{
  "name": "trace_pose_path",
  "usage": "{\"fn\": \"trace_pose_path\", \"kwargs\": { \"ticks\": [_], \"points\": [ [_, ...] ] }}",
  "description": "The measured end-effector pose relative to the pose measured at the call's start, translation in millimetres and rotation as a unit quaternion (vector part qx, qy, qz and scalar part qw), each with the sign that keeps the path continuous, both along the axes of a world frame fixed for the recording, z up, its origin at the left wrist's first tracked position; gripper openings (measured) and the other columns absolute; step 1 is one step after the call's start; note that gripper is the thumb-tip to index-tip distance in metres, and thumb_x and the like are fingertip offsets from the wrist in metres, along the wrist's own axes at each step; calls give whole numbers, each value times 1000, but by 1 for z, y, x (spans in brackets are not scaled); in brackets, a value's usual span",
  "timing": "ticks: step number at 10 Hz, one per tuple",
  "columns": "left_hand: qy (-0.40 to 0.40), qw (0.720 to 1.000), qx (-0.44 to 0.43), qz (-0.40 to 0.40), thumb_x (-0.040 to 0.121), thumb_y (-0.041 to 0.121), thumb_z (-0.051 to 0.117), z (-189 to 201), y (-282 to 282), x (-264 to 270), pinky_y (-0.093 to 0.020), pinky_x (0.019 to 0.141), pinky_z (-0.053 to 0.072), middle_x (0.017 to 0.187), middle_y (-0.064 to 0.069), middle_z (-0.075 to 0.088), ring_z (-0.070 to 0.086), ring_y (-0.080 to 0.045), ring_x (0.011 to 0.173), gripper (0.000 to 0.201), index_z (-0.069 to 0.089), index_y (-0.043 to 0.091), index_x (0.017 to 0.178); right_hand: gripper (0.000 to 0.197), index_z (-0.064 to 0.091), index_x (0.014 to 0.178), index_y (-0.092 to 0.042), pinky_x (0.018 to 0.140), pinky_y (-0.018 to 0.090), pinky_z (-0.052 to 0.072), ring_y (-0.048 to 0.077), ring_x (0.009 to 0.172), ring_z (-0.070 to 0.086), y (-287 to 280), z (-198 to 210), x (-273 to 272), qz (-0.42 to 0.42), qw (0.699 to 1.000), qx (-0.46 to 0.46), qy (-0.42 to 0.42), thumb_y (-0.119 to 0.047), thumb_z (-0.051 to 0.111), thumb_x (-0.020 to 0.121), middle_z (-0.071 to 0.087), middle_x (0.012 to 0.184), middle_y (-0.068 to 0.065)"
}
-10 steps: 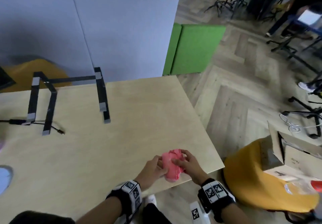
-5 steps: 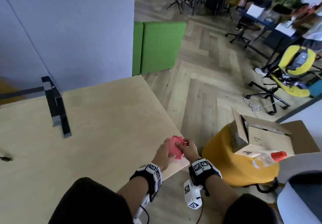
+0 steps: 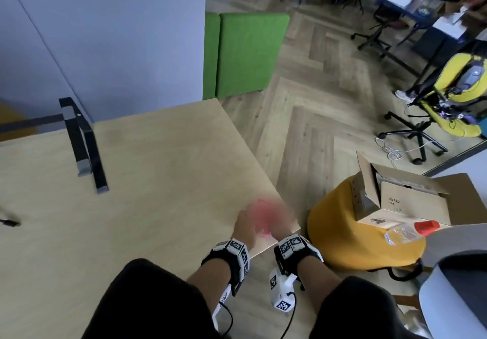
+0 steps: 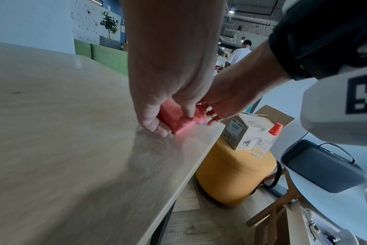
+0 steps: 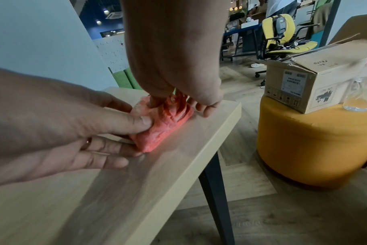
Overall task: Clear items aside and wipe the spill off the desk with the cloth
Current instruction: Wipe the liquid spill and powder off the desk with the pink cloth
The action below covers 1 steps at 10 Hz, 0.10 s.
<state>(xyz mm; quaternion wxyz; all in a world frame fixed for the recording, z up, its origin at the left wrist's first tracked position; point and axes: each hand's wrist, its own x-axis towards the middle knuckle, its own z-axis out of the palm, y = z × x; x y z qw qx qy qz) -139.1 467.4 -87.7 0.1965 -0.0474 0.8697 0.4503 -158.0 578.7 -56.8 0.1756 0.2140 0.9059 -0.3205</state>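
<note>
A bunched pink cloth (image 3: 262, 216) lies on the pale wooden desk (image 3: 158, 180), at its near right corner. My left hand (image 3: 249, 220) pinches the cloth's left end between thumb and fingers (image 5: 144, 121). My right hand (image 3: 282, 217) comes down from above, and its curled fingers (image 5: 157, 101) dig into the cloth's folds (image 5: 168, 119). In the left wrist view the cloth (image 4: 178, 120) sits between both hands, touching the desk top. The head view blurs the cloth and the hands.
A black laptop stand (image 3: 84, 149) is at the desk's back left, and a cable end (image 3: 9, 222) at the far left. Just right of the desk edge a yellow pouf (image 3: 350, 236) carries a cardboard box (image 3: 390, 199) and a red-capped bottle (image 3: 411, 229).
The head view has swung to the right. Both hands have kept hold of the cloth and now sit closer to the desk's right edge.
</note>
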Motion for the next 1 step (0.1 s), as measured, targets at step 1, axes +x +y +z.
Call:
{"fn": "trace_pose_path", "kwargs": {
  "ticks": [1],
  "points": [
    [1,1000,-1,2,87,12,61,7,-5,0,-36,101,42,127,-17,42,50,-30,116,63,28,12,141,55,40,135,-12,104,40,30,34,123,33,-4,6,-5,-14,1000,-11,-7,-39,55,90,36,134,16]
  ]
}}
